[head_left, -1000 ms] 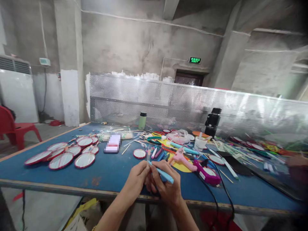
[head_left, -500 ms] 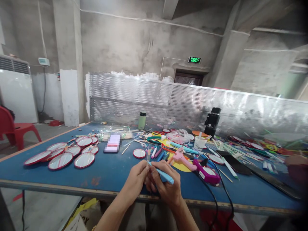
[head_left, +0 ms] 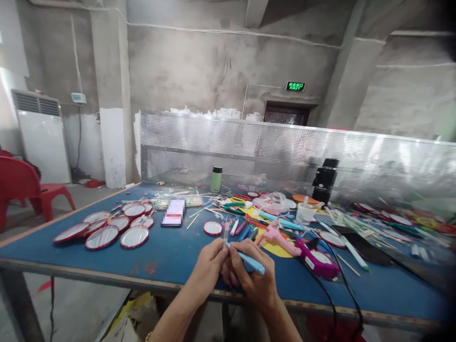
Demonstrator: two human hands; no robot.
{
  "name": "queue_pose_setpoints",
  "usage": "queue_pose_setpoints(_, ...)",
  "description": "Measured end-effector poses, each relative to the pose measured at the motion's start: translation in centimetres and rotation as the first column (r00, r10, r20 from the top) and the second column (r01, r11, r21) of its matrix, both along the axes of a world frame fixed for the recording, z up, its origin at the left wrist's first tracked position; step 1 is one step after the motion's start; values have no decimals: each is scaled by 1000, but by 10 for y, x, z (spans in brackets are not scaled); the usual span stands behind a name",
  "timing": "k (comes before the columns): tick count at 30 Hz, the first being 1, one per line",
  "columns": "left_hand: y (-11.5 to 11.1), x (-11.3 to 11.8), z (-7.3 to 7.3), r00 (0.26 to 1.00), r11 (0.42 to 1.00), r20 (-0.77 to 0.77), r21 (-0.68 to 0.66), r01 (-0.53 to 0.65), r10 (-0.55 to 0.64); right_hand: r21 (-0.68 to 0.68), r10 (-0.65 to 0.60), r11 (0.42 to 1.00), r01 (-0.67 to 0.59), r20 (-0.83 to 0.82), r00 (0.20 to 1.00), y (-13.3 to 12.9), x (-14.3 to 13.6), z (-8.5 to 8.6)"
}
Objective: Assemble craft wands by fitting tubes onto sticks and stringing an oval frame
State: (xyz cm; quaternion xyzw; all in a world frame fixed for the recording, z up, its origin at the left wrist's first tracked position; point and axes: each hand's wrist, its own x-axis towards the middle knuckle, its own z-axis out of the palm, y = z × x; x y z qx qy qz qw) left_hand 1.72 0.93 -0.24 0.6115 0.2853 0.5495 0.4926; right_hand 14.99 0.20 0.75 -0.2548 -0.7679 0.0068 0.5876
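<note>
Near the table's front edge, my left hand [head_left: 211,262] pinches a thin flat stick [head_left: 226,229] that points up and away from me. My right hand [head_left: 257,270] is closed round a light blue marker [head_left: 252,262], its tip end meeting the stick by my left fingertips. Both hands touch or nearly touch, and the lower part of the stick is hidden by fingers. Just beyond them lie a small round red-rimmed disc [head_left: 213,228] and several coloured markers [head_left: 243,232]. A pink glue gun [head_left: 280,237] rests to the right of my right hand.
Several red-rimmed discs [head_left: 134,236] are grouped at the left, beside a phone [head_left: 174,212]. A purple device [head_left: 318,259] with black cables lies at the right. Further back stand a green bottle [head_left: 216,179], a white cup [head_left: 305,213] and a black flask [head_left: 325,181] before a perforated metal panel [head_left: 228,137].
The view has turned slightly left, so everything sits further right in the picture. The co-worker's hand at the far right is out of sight. Both my hands keep their hold.
</note>
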Motion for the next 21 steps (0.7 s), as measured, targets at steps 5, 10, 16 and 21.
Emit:
queue_pose_setpoints(5,-3,0,2,1000,1000,1,4,8,-8,44,-21,999,22,-16,1000,-1,0,1)
queue_pose_setpoints(10,-4,1,4,999,999,32,-17,30,-30,46,-43,998,44,-23,999,0,1,0)
queue_pose_setpoints(16,-4,0,5,999,998,25,-44,44,-43,50,-66,996,68,-37,997,1,0,0)
queue_pose_setpoints(21,-7,-1,8,999,999,26,-31,33,-32,35,-107,994,107,-15,994,-2,-1,1)
